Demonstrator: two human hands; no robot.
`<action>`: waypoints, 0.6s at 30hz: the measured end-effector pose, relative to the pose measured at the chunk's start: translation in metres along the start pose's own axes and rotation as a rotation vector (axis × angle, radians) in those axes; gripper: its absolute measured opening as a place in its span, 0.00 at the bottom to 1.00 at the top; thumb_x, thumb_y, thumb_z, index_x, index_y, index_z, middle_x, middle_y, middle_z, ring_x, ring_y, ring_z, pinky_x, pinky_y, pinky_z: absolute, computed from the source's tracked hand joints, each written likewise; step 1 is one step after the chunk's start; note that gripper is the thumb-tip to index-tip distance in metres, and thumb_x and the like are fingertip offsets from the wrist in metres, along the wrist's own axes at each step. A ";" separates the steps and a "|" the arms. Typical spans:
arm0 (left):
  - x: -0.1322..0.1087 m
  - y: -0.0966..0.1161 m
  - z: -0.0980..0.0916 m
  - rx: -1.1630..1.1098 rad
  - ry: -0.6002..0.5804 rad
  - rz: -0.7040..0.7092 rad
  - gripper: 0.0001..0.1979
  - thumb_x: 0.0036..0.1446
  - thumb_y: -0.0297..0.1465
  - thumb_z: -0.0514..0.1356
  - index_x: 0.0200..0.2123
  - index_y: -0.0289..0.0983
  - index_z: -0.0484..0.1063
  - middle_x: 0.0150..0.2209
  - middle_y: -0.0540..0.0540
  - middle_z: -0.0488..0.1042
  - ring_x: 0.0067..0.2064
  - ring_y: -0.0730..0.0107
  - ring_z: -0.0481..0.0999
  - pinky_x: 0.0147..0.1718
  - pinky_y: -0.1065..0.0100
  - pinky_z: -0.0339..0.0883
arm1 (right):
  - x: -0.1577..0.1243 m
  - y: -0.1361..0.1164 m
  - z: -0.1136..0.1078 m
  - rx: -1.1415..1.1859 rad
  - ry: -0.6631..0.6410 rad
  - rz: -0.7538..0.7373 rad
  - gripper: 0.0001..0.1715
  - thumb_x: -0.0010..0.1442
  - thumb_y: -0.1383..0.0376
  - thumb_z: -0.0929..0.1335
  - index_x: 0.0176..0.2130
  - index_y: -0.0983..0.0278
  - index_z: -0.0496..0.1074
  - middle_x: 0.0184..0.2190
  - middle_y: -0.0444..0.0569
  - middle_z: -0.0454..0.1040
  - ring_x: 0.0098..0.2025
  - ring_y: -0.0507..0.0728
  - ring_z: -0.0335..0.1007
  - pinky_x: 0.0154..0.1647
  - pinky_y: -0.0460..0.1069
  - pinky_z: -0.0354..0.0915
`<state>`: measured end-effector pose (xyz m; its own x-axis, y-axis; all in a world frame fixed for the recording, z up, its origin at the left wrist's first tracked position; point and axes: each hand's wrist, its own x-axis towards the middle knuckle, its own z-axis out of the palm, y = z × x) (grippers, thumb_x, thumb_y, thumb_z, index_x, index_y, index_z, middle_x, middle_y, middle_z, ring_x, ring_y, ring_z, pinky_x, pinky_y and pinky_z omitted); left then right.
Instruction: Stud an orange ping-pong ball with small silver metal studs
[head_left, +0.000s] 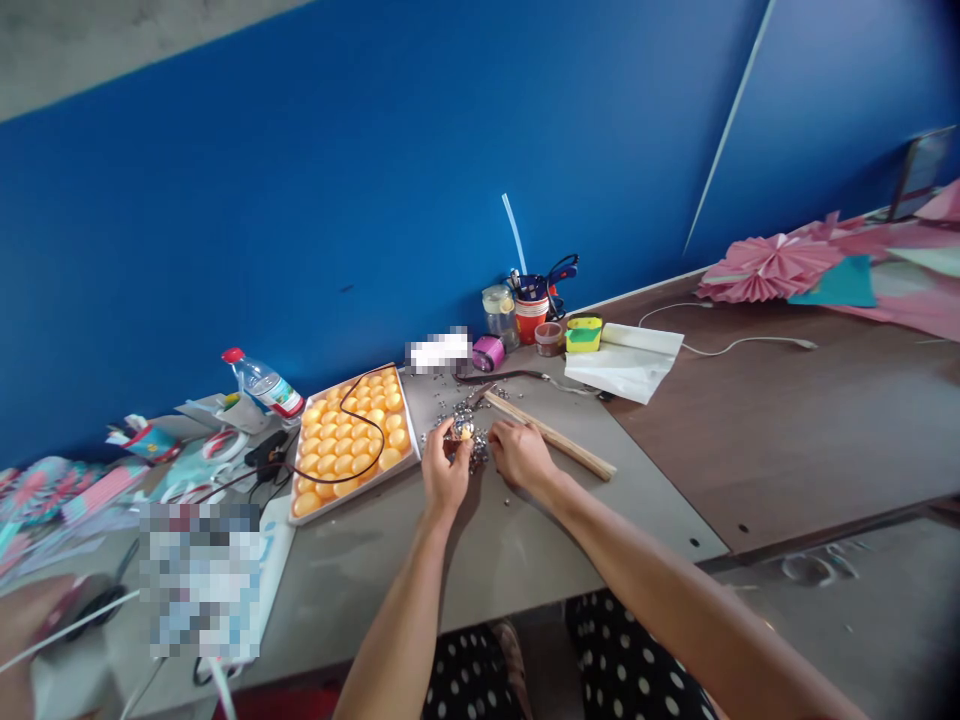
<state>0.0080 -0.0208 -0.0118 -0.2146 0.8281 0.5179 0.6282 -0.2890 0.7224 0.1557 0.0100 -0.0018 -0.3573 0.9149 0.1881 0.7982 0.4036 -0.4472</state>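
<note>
My left hand [445, 470] is closed around a small round ball [466, 431], which shows orange low down and shiny silver pieces on top. Right beside it, my right hand [523, 452] has its fingers curled together over the table; what they pinch, if anything, is hidden. Loose silver bits [480, 452] lie scattered beneath and behind both hands. Just behind my right hand lies a long wooden strip [562, 440]. To the left, a shallow white-edged box [415, 445] holds rows of orange balls [343, 446], with a dark cable [383, 440] running across them.
A bottle with a red cap [266, 383] lies tilted behind the box. Along the blue wall stand a jar [500, 315], a red cup of tools [531, 320] and a yellow-green container [583, 334]. White sheet [626, 365] and pink paper fans [780, 265] lie to the right.
</note>
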 end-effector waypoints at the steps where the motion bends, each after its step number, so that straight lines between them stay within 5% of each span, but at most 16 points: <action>1: 0.000 0.000 0.000 0.002 0.000 0.002 0.19 0.55 0.36 0.57 0.50 0.36 0.65 0.45 0.39 0.71 0.43 0.64 0.73 0.43 0.62 0.68 | 0.000 0.000 0.000 -0.005 -0.002 0.002 0.10 0.58 0.66 0.61 0.37 0.63 0.70 0.37 0.51 0.74 0.41 0.56 0.68 0.43 0.49 0.52; 6: 0.001 -0.002 0.001 -0.011 -0.005 0.003 0.20 0.56 0.36 0.57 0.50 0.35 0.65 0.44 0.39 0.70 0.43 0.64 0.73 0.42 0.63 0.68 | -0.003 -0.001 0.000 -0.082 -0.037 -0.021 0.15 0.56 0.57 0.64 0.40 0.63 0.70 0.42 0.55 0.71 0.45 0.60 0.66 0.45 0.52 0.52; 18: 0.001 0.003 0.000 -0.011 -0.007 -0.002 0.20 0.55 0.37 0.57 0.49 0.36 0.65 0.45 0.39 0.71 0.44 0.63 0.73 0.42 0.62 0.68 | -0.001 -0.001 0.003 0.017 -0.018 -0.017 0.09 0.57 0.67 0.61 0.33 0.62 0.71 0.34 0.49 0.75 0.39 0.55 0.68 0.41 0.49 0.51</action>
<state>0.0095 -0.0213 -0.0092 -0.2106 0.8322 0.5129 0.6197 -0.2922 0.7284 0.1535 0.0083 -0.0041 -0.3790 0.9076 0.1804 0.7839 0.4185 -0.4586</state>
